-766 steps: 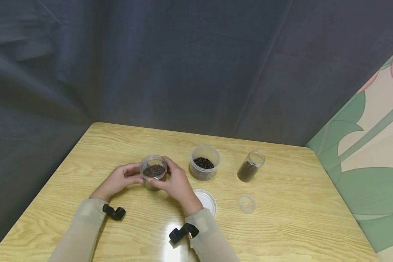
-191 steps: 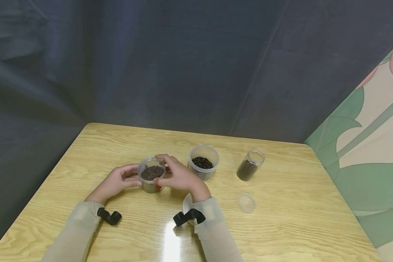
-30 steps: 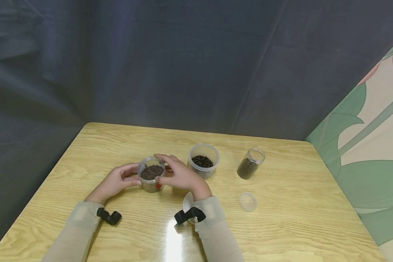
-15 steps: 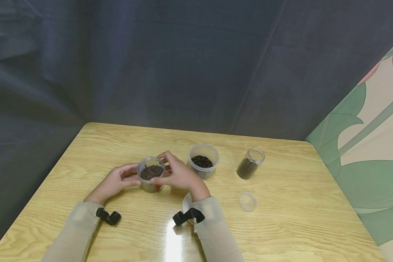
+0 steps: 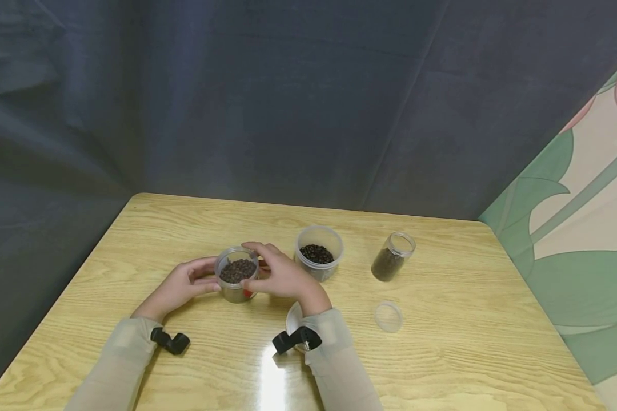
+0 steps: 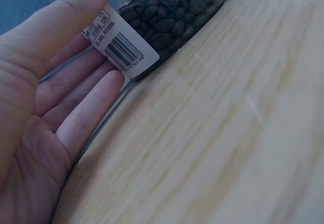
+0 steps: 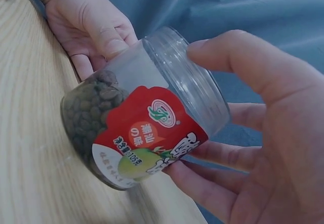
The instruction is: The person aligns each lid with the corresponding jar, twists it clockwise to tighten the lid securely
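Observation:
A clear plastic jar (image 5: pixel 233 293) partly filled with dark brown coffee beans (image 5: pixel 237 271) stands uncapped on the table, left of the middle. My left hand (image 5: pixel 182 283) holds its left side between thumb and fingers, beside a white barcode label (image 6: pixel 124 52) in the left wrist view. From the right, my right hand (image 5: pixel 284 279) grips the jar near its rim, thumb in front and forefinger behind. The right wrist view shows the jar's red label (image 7: pixel 152 123) facing that hand. A white lid (image 5: pixel 293 321) lies partly hidden under the right wrist.
Just right of my right hand is a translucent plastic tub (image 5: pixel 308 272) holding dark beans. Farther right stands a taller open glass jar (image 5: pixel 387 265) with dark contents, and a clear round lid (image 5: pixel 389 317) lies in front of it. A dark curtain (image 5: pixel 298 103) hangs behind the table.
The right fingers have shifted around the rim and back within the last second, while the left hand keeps still. Compared with the oldest frame, the right wrist covers more of the white lid.

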Motion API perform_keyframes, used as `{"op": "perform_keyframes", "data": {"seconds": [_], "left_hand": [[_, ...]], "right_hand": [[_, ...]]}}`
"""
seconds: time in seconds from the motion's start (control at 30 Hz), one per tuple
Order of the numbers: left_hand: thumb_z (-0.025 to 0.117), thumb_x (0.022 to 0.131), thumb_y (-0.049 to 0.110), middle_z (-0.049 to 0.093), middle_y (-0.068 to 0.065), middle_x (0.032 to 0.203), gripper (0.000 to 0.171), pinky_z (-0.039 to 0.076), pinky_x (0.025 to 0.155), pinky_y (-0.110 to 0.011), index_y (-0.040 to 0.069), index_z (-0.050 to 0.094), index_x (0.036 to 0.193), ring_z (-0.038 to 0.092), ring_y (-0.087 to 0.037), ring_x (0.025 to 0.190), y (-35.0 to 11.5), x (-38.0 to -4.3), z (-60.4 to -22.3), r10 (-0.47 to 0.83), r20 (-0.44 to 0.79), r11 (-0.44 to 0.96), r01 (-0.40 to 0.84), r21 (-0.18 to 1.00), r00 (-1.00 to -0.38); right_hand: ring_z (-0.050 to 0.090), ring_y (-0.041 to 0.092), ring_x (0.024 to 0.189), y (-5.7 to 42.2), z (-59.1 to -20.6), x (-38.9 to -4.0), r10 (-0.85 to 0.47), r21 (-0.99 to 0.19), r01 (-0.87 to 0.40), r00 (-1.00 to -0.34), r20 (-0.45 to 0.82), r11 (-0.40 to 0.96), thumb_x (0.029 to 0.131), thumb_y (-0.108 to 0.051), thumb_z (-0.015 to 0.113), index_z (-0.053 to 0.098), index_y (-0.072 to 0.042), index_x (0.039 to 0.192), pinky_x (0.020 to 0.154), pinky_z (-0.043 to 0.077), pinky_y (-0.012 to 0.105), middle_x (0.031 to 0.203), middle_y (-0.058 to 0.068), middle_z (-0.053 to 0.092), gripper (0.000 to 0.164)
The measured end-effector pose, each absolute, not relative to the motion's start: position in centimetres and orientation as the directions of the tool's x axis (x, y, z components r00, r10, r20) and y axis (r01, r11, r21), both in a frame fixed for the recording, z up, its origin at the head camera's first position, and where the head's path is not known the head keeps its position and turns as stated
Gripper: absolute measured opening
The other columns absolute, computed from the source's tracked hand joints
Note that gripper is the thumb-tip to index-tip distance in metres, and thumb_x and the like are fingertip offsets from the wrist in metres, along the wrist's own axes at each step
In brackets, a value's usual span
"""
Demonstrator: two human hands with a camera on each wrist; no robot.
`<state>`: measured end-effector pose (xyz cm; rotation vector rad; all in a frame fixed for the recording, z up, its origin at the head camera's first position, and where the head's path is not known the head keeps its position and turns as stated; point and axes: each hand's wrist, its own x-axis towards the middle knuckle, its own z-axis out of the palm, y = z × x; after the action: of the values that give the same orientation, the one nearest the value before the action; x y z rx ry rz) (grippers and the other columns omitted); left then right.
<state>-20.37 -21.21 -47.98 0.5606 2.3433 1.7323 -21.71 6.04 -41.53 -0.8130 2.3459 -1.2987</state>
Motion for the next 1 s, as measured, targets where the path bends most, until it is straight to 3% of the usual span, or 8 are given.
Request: {"op": "perform_keyframes", "data": {"seconds": [0.27, 0.53, 0.63, 0.83, 1.0], "left_hand": [[0.076, 0.091, 0.007, 0.055, -0.028, 0.14, 0.06, 0.053, 0.097, -0.019, -0.007, 0.05, 0.143, 0.059, 0.001, 0.113, -21.23, -20.31, -48.09, 0.401, 0.093, 0.239, 0.202, 0.95, -0.911], [0.076, 0.091, 0.006, 0.055, -0.03, 0.14, 0.06, 0.053, 0.096, -0.019, -0.008, 0.05, 0.143, 0.06, 0.001, 0.112, -21.18, -20.34, -48.07, 0.404, 0.1, 0.236, 0.21, 0.949, -0.909], [0.076, 0.091, 0.007, 0.055, -0.029, 0.14, 0.06, 0.053, 0.097, -0.02, -0.007, 0.05, 0.143, 0.061, -0.004, 0.115, -21.2, -20.38, -48.07, 0.406, 0.1, 0.238, 0.21, 0.948, -0.908], [0.076, 0.091, 0.008, 0.056, -0.026, 0.14, 0.059, 0.053, 0.098, -0.021, -0.005, 0.051, 0.143, 0.06, -0.028, 0.123, -21.14, -20.51, -48.18, 0.404, 0.095, 0.249, 0.209, 0.946, -0.91], [0.076, 0.092, 0.01, 0.058, -0.024, 0.139, 0.058, 0.05, 0.099, -0.018, -0.004, 0.052, 0.143, 0.059, -0.026, 0.124, -21.13, -20.4, -48.25, 0.378, 0.087, 0.285, 0.205, 0.936, -0.922]], "right_hand": [[0.053, 0.019, 0.125, 6.03, -41.69, -21.99, -0.636, -0.832, -0.356, -0.772, 0.005, 0.426, 0.09, -0.035, 0.079, 0.039, -0.016, 0.155, 0.105, 0.048, 0.023, 0.139, 0.013, 0.049, 0.079], [0.057, 0.024, 0.124, 5.81, -41.43, -21.81, -0.603, -0.829, -0.332, -0.798, -0.008, 0.451, 0.087, -0.038, 0.081, 0.044, -0.02, 0.149, 0.1, 0.052, 0.025, 0.139, 0.015, 0.051, 0.075], [0.058, 0.025, 0.124, 5.83, -41.39, -21.77, -0.594, -0.848, -0.299, -0.804, -0.023, 0.438, 0.086, -0.037, 0.082, 0.043, -0.021, 0.151, 0.099, 0.053, 0.026, 0.141, 0.016, 0.05, 0.077], [0.058, 0.024, 0.124, 6.18, -41.39, -21.73, -0.582, -0.869, -0.25, -0.812, -0.051, 0.426, 0.085, -0.034, 0.084, 0.036, -0.021, 0.157, 0.101, 0.053, 0.028, 0.143, 0.01, 0.049, 0.088], [0.058, 0.026, 0.123, 6.32, -41.81, -22.03, -0.607, -0.887, -0.256, -0.794, -0.034, 0.385, 0.085, -0.025, 0.085, 0.036, -0.013, 0.156, 0.102, 0.053, 0.03, 0.141, 0.012, 0.05, 0.087]]}}
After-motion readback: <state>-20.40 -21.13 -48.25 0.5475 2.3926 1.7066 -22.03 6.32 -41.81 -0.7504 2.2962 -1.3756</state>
